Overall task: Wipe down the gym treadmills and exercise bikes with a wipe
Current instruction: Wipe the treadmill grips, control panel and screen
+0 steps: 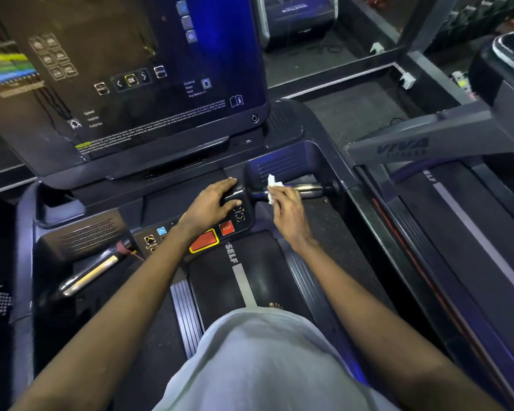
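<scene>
I stand on a dark treadmill (244, 262) and look down at its console. My right hand (288, 210) pinches a small crumpled white wipe (273, 185) against the right metal handlebar (303, 189), close to its black inner end. My left hand (211, 203) rests flat on the control panel (235, 223), its fingers lying over the panel's top edge just left of that bar. The large touchscreen (149, 75) rises above both hands.
A red stop button (226, 228) and a red-yellow safety key (204, 241) sit below my left hand. The left handlebar (92, 274) angles down at the left. A second treadmill (457, 221) stands close on the right, with black floor beyond.
</scene>
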Demonstrator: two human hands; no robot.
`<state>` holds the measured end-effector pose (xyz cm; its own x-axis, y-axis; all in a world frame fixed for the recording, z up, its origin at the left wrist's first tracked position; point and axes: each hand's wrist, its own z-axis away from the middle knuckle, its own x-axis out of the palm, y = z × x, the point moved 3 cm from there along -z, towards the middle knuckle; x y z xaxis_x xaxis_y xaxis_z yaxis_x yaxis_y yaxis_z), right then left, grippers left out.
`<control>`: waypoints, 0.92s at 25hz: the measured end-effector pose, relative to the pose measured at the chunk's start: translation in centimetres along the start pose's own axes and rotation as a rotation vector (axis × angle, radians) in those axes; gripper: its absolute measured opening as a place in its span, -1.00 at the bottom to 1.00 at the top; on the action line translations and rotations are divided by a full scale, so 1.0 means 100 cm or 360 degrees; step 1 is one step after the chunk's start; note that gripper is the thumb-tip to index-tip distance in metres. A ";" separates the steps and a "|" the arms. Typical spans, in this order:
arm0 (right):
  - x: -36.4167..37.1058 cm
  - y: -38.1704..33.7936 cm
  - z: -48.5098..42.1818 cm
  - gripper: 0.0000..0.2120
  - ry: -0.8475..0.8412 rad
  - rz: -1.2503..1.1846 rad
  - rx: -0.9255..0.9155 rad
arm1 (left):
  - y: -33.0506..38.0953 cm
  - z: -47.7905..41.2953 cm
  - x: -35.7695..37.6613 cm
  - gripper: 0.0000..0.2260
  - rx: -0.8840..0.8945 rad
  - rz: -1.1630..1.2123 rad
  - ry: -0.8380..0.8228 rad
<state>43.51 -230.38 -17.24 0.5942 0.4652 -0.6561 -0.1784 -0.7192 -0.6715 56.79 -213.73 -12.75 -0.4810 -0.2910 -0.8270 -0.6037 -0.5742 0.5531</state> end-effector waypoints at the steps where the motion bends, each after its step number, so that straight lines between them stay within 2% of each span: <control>1: 0.004 -0.007 -0.001 -0.70 -0.0012 -0.0025 -0.0010 | -0.001 0.003 0.000 -0.48 -0.0012 0.0012 0.0042; 5: 0.018 -0.030 -0.007 -0.76 -0.0102 -0.0178 0.0028 | -0.003 0.014 -0.001 -0.56 -0.0016 0.0001 0.0151; 8: 0.016 -0.032 -0.005 -0.81 -0.0144 -0.0430 0.0300 | -0.006 0.027 -0.003 -0.61 -0.0051 -0.0023 0.0219; 15: 0.020 -0.029 -0.007 -0.82 -0.0197 -0.0668 0.0445 | -0.022 0.050 -0.004 -0.61 -0.0123 -0.0066 0.0366; 19: 0.016 -0.040 -0.032 -0.77 -0.0290 -0.0525 0.0296 | -0.023 0.051 -0.006 -0.60 -0.0182 -0.0040 0.0310; 23: 0.027 -0.059 -0.072 -0.58 -0.0746 -0.0092 0.0054 | -0.024 0.049 -0.010 -0.58 -0.0230 0.0010 0.0245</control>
<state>51.81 -228.57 -12.60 0.1870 0.6925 -0.6968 -0.1859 -0.6715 -0.7173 55.62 -208.28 -12.79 -0.3750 -0.4017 -0.8354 -0.4980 -0.6728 0.5471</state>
